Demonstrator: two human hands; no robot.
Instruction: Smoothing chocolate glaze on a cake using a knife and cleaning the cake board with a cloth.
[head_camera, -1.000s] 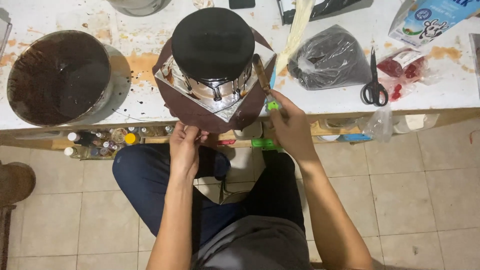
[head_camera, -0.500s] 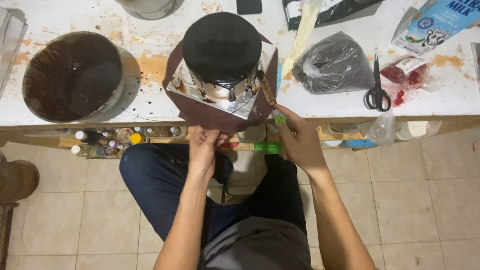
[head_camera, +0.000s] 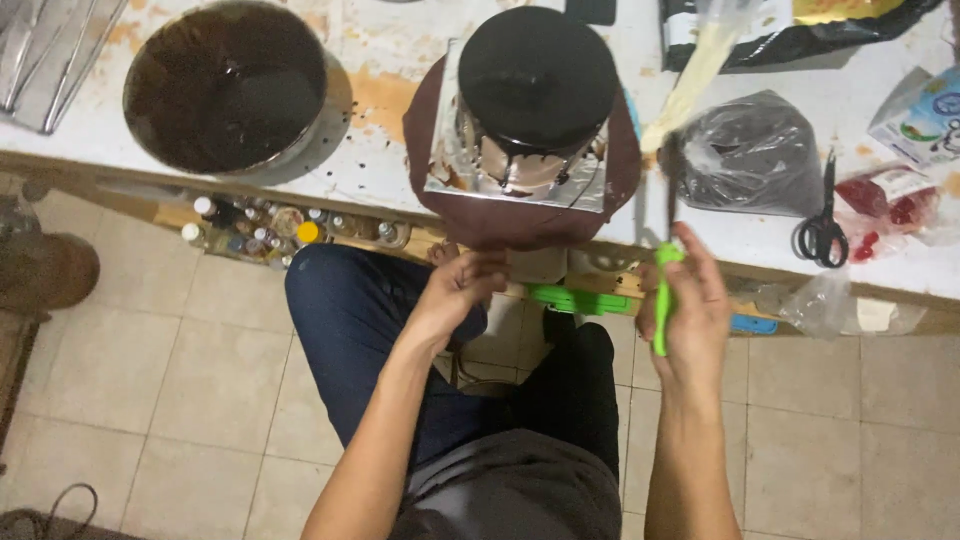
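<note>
A tall cake (head_camera: 537, 80) coated in dark chocolate glaze stands on a silver foil board (head_camera: 448, 170) atop a maroon turntable (head_camera: 520, 220) at the table's front edge. My left hand (head_camera: 455, 290) reaches under the turntable's rim, fingers curled at its base. Just right of the turntable, my right hand (head_camera: 690, 305) grips a spatula by its green handle (head_camera: 662, 300), with the chocolate-smeared blade (head_camera: 670, 170) pointing up, away from the cake.
A large metal bowl of dark chocolate (head_camera: 225, 85) sits at the left. On the right lie a grey plastic bag (head_camera: 755, 150), a cream-filled piping bag (head_camera: 690, 85), black scissors (head_camera: 822, 225) and a packet of red fruit (head_camera: 890, 200). Small bottles (head_camera: 270, 225) fill the shelf below.
My right hand has pulled the spatula away from the cake's side and out to the right. The view has shifted, and my left hand stays under the turntable.
</note>
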